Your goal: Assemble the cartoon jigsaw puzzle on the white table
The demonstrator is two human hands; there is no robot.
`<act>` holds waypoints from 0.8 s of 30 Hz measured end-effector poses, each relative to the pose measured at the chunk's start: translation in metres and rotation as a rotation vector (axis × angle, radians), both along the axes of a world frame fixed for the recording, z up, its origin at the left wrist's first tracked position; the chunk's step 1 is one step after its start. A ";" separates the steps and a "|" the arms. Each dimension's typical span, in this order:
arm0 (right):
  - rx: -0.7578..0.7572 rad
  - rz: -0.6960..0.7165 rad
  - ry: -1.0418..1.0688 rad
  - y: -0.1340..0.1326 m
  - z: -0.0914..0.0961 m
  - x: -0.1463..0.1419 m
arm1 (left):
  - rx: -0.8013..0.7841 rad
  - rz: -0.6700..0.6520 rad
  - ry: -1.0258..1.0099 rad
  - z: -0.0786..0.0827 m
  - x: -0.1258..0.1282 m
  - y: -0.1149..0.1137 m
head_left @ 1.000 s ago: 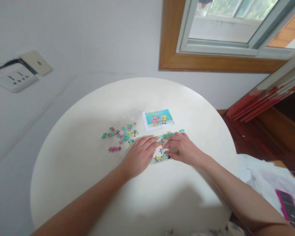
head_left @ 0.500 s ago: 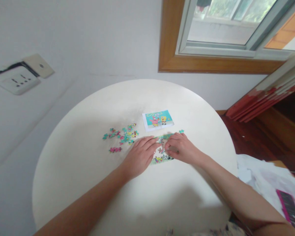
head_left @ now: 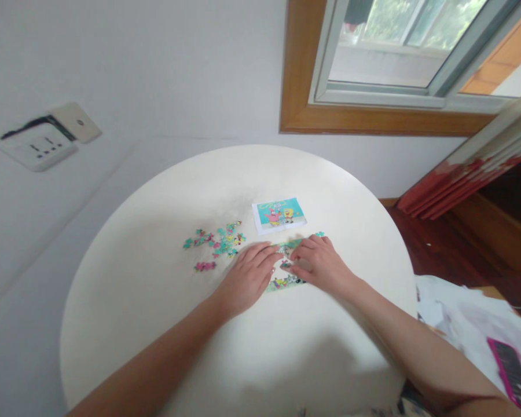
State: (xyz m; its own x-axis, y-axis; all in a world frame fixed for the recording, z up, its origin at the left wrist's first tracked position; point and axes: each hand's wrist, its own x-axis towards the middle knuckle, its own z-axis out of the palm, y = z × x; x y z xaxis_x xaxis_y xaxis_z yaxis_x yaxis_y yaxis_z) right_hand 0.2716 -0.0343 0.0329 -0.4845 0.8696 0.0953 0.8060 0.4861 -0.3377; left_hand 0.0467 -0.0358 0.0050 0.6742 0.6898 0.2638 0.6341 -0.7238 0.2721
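Note:
A partly assembled jigsaw puzzle lies on the white round table, with an opening in its middle. My left hand rests flat over its left side, fingers stretched out to the right. Thumb and fingers of my right hand pinch a small puzzle piece at the opening; the fingers partly cover it. Both hands hide the puzzle's side edges. Just beyond the right knuckles is a loose teal piece.
Loose puzzle pieces are scattered left of my hands, with a pink group nearer me. Behind the puzzle lies a cartoon picture card. A pink-edged phone sits beyond the right edge of the table.
The piece under my right fingertips has turned or shifted slightly, and the right fingers have opened out a little around it. My left hand stays put. The view has tilted slightly.

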 end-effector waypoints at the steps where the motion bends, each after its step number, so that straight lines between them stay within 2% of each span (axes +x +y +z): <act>1: 0.012 -0.023 -0.015 -0.001 0.000 -0.002 | -0.002 -0.002 -0.004 -0.001 0.000 0.000; 5: 0.011 -0.093 -0.049 -0.006 -0.003 -0.012 | -0.016 0.006 -0.024 -0.003 -0.001 0.000; 10: -0.068 -0.117 -0.018 -0.006 -0.006 -0.015 | -0.009 0.011 -0.042 -0.004 -0.002 -0.001; 24: -0.189 -0.002 0.319 0.003 -0.011 -0.006 | 0.023 -0.002 -0.057 -0.003 -0.001 -0.001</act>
